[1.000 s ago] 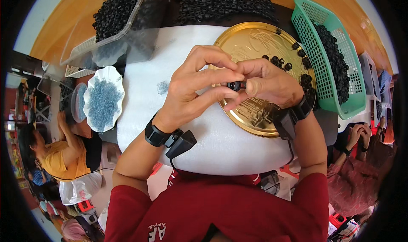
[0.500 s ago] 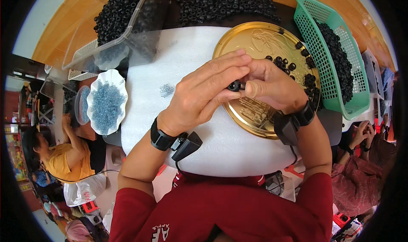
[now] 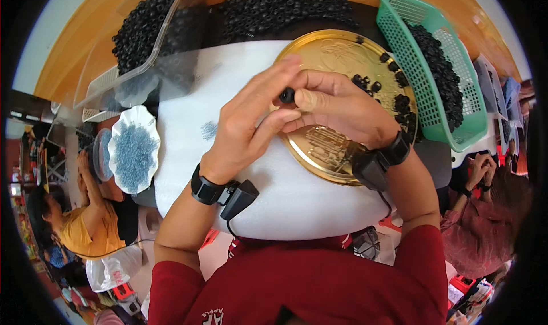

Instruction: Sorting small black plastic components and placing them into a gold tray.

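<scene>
- We judge the step in hand to be the handling of a single small black ring-shaped piece (image 3: pixel 287 95), which sits between the two hands in front of the left part of the round gold tray (image 3: pixel 311 48)
- We see the left hand (image 3: pixel 242 116) with its fingers stretched out side by side and its thumb spread away below them; the piece shows in front of those fingers
- We see the right hand (image 3: pixel 354 105) with its forefinger curled and its thumb tip right at the piece, but whether the two pinch it we cannot tell
- As we judge it, the next move calls for a secure hold on so small a piece, with the fingers placed clear of its opening
- Near the right hand we make out loose black pieces (image 3: pixel 365 84) on the tray, and beyond them the green slotted basket (image 3: pixel 461 136) with many more
- The piece's far side is hidden from us by the fingers, and we cannot tell whether anything sits inside it
- The right wrist's black device (image 3: pixel 371 168) covers part of the tray's lower edge, so we cannot read what lies there
- The patch of tiny beads (image 3: pixel 209 131) on the white-covered surface (image 3: pixel 188 193) is too fine for us to separate bead from bead
</scene>
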The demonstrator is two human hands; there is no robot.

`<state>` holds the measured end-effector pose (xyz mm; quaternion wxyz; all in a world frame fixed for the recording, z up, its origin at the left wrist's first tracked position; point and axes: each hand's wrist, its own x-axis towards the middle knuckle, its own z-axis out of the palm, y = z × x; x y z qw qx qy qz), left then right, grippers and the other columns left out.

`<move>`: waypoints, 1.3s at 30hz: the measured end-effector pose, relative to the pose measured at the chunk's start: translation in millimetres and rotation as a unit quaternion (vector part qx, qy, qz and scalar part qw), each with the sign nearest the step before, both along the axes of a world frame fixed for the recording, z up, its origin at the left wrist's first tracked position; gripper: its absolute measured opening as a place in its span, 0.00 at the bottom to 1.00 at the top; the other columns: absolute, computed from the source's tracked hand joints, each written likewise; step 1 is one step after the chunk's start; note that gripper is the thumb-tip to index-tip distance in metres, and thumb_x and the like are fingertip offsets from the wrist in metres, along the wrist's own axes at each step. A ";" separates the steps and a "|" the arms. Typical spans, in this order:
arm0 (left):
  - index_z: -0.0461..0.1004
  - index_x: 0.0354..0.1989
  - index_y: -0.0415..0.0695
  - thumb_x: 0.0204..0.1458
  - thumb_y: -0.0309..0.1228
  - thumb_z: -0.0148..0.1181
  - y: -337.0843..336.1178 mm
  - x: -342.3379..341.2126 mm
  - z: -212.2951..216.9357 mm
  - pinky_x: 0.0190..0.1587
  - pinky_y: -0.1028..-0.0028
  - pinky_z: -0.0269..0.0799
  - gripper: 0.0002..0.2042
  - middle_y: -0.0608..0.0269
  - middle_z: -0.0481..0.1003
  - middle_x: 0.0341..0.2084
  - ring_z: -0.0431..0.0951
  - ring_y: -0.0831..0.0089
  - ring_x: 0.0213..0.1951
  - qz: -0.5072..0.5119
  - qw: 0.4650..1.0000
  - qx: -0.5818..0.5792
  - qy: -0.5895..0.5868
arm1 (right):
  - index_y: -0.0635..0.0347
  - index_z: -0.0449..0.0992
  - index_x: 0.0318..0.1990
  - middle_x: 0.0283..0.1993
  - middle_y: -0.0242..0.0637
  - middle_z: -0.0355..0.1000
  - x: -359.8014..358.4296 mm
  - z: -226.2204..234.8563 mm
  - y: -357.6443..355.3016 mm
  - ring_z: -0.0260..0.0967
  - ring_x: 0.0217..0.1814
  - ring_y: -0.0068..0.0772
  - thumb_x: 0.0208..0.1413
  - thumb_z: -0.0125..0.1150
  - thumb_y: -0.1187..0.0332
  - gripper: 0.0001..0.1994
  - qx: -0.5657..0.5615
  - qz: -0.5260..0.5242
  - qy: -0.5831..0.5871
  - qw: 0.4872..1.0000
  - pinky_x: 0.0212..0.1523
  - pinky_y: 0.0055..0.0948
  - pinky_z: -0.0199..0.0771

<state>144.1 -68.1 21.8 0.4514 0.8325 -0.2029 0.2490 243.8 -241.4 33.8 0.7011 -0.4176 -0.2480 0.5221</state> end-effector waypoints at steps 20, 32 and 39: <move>0.67 0.60 0.43 0.59 0.26 0.53 -7.0 -4.9 0.8 0.48 0.71 0.74 0.19 0.54 0.76 0.48 0.78 0.67 0.47 0.057 0.994 -0.067 0.065 | 0.65 0.77 0.43 0.30 0.32 0.73 60.5 33.9 -88.6 0.69 0.32 0.18 0.59 0.58 0.64 0.13 -0.287 -0.240 -0.485 0.791 0.36 0.22 0.72; 0.68 0.59 0.42 0.58 0.24 0.53 -9.0 -8.5 0.6 0.45 0.73 0.74 0.19 0.54 0.78 0.43 0.80 0.68 0.42 0.045 0.994 -0.086 0.056 | 0.64 0.78 0.39 0.33 0.44 0.74 47.0 6.5 -98.3 0.71 0.34 0.38 0.48 0.60 0.77 0.09 -0.368 -0.173 -0.689 0.599 0.36 0.32 0.71; 0.72 0.54 0.40 0.55 0.20 0.55 -10.1 -15.0 8.6 0.41 0.74 0.74 0.16 0.56 0.79 0.37 0.80 0.71 0.37 0.012 0.998 -0.057 0.021 | 0.63 0.71 0.53 0.36 0.30 0.70 -13.2 51.4 -66.7 0.68 0.36 0.20 0.52 0.64 0.74 0.19 -0.193 -0.195 -0.308 0.911 0.37 0.20 0.70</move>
